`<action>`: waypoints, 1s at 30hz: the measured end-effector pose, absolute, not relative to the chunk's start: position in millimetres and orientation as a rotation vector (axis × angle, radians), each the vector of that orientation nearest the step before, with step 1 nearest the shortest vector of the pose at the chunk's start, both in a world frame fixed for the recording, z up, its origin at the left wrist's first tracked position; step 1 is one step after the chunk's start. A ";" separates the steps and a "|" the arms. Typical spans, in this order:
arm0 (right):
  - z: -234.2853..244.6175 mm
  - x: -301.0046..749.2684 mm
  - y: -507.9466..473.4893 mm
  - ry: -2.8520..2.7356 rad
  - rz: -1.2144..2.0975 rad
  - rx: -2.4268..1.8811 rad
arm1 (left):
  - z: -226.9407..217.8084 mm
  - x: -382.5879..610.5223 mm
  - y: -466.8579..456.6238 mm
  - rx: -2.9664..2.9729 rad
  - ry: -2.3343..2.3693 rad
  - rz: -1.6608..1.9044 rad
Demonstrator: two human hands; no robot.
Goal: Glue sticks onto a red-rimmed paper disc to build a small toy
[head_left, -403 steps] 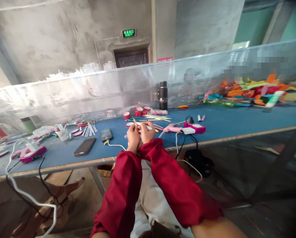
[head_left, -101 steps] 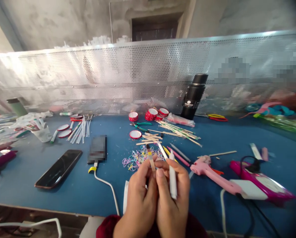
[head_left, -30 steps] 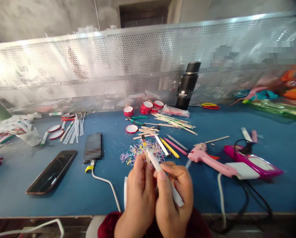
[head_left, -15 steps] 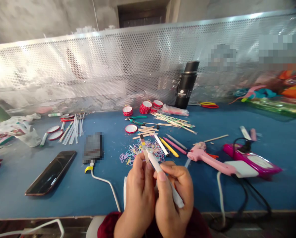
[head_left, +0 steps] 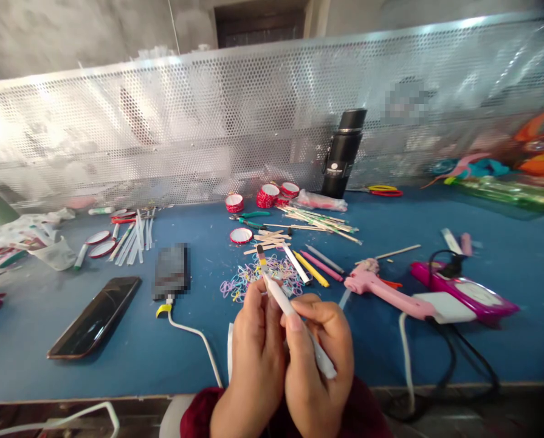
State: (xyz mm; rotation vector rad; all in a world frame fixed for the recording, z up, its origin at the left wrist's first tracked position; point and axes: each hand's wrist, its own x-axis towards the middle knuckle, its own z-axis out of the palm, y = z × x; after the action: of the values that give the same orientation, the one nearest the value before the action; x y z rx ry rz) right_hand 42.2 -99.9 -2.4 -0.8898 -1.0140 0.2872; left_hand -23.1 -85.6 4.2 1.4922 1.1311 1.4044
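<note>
Your left hand (head_left: 253, 359) pinches a flat stick (head_left: 262, 258), its dark, yellow-banded end pointing toward the far edge of the blue table (head_left: 199, 234); the stick is in the air over the near part of the surface, about midway along. Your right hand (head_left: 310, 380) grips a white pen (head_left: 281, 299) between thumb and curled fingers, slanted so that its narrow tip overlaps the stick; whether the two touch is too small to tell. To do this well, it seems wise to brace one hand against the other, pinch the stick close to the pen's tip so it can't rock, and press lightly. On the surface, starting from the left end, you have a filled white cup (head_left: 58, 254), red-rimmed discs (head_left: 98, 237), a fan of pale sticks (head_left: 132, 243) and, toward the near left corner, a phone (head_left: 93, 317). Next come a dark device (head_left: 170, 272), green-handled pliers (head_left: 256, 214) toward the far edge, and coloured loops (head_left: 239, 283) just beyond your hands. A black flask (head_left: 343, 155) stands at the far edge; a pink glue gun (head_left: 385, 291) and a magenta box (head_left: 490, 301) lie toward the right end. Around you, a concrete wall (head_left: 71, 24) rises at left, a perforated screen (head_left: 199, 109) lines the far edge, and a dark doorway (head_left: 260, 25) shows above it
</note>
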 end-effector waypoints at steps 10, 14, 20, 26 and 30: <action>-2.8 40.5 -99.5 -0.955 0.281 -0.902 | 5.7 -23.2 -85.7 1.558 1.212 1.403; -3.6 41.2 -99.7 -0.990 0.279 -0.908 | 6.5 -23.4 -85.8 1.552 1.209 1.403; -3.5 40.4 -100.0 -0.937 0.246 -0.932 | 6.4 -23.0 -86.3 1.581 1.220 1.395; -3.9 40.6 -100.5 -1.009 0.328 -0.884 | 4.2 -24.0 -87.2 1.585 1.268 1.415; -4.1 40.7 -99.0 -0.972 0.264 -0.916 | 9.2 -23.2 -87.4 1.575 1.256 1.396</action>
State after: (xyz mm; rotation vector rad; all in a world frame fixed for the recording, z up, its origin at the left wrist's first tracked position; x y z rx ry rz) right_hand 40.7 -99.0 -4.1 -0.9160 -0.9716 0.2637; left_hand -23.2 -87.4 9.2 1.5754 1.2555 1.3960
